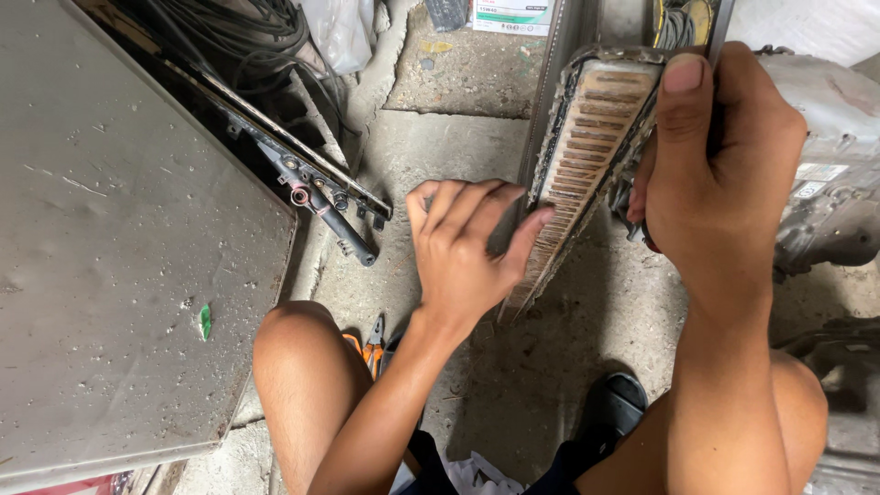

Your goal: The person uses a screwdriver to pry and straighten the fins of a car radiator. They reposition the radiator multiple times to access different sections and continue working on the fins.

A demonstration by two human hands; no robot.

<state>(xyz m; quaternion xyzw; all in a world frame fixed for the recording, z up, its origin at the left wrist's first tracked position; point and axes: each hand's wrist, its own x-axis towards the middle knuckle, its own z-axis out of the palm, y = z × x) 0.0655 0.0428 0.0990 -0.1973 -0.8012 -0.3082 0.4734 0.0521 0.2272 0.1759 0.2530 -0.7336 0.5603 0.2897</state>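
The person is crouching on a rough concrete floor, and both bare knees show at the bottom of the frame. In the upper right of the frame stands a long, dirty finned coil, a narrow panel with many rusty slats, tilted so that its lower end comes down toward the middle of the frame.

The right hand grasps the top part of this coil from the right side. The thumb lies flat over the upper edge, with the nail facing the camera, and the other fingers wrap behind the panel, so they are mostly hidden. The wrist is straight and the forearm runs down to the lower right.

The left hand is in the centre of the frame, beside the left edge of the coil. Its fingers are bent and held together, and the thumb tip touches the slatted edge. The hand does not close around anything; it only rests against the coil. The left forearm goes down between the knees.

At the left lies a big grey metal panel. Next to its upper edge is a dark bracket with copper pipe ends. Orange-handled pliers lie on the floor near the left knee.
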